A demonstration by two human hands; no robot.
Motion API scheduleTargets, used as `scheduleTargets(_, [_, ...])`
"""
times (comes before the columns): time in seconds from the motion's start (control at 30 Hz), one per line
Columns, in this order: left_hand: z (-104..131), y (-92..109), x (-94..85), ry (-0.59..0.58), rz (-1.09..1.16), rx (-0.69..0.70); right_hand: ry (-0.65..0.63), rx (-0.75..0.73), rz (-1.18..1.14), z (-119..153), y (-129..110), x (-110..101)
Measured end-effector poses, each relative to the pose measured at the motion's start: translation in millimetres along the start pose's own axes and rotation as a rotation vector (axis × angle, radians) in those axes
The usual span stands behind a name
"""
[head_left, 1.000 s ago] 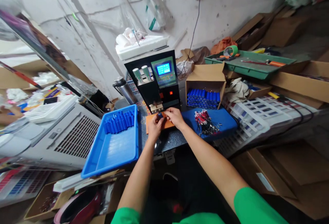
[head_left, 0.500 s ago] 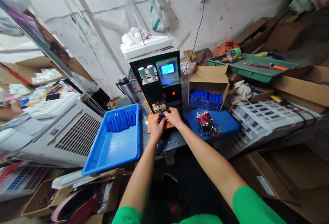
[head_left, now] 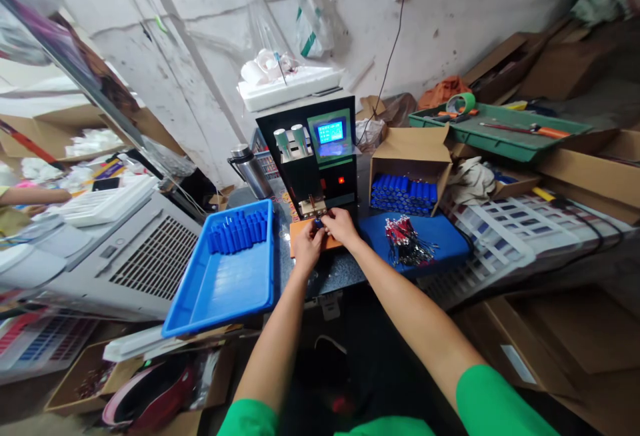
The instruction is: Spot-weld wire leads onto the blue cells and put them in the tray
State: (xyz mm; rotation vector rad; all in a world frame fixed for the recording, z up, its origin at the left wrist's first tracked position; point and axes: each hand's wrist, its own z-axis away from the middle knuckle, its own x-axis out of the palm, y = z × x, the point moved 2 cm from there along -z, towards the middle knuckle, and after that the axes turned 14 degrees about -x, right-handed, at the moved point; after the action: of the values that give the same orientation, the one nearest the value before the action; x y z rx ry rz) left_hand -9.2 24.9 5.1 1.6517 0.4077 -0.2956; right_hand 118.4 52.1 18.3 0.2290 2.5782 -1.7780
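At the foot of a black spot welder (head_left: 340, 199) with a lit screen, my two hands meet over an orange block (head_left: 299, 231). My left hand (head_left: 307, 248) is closed on a small blue cylindrical battery cell (head_left: 319, 223), mostly covered by fingers. Pinched at the same cell from the right is my right hand (head_left: 341, 226); whether it also holds a wire is hidden. The cell lies just below the welding head (head_left: 313, 207); contact between them cannot be made out. Bunched red and black wire leads (head_left: 404, 239) rest on a blue pad (head_left: 450, 243) to the right.
To the left stands a blue tray (head_left: 225, 296) with blue cells (head_left: 239, 231) lined along its far end. Behind the pad, a cardboard box (head_left: 410, 146) holds stacked cells. A steel flask (head_left: 250, 171) is left of the welder. Another person's arm (head_left: 37, 196) shows far left.
The view has shifted slightly. My hands stay together at the cell below the welding head. The other person's arm at far left has come further into view.
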Motion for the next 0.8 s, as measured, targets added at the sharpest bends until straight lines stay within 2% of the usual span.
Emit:
scheduleTargets(0.4, [2.1, 1.1, 0.2, -0.009, 0.027, -0.005, -0.017, -0.003, -0.048, 3.5, -3.5, -1.6])
scheduleTargets(0.57, [1.5, 2.8, -0.2, -0.004, -0.01, -0.011, -0.045, 0.054, -0.079, 5.5, -2.7, -2.9])
scheduleTargets(0.67, [1.0, 2.9, -0.7, -0.009, -0.009, -0.002, -0.061, 0.005, 0.03, 9.7, -8.1, -10.7])
scheduleTargets(0.8, [1.1, 1.0, -1.2, -0.014, -0.012, 0.001, 0.019, -0.202, 0.364, 20.5, -22.1, -28.8])
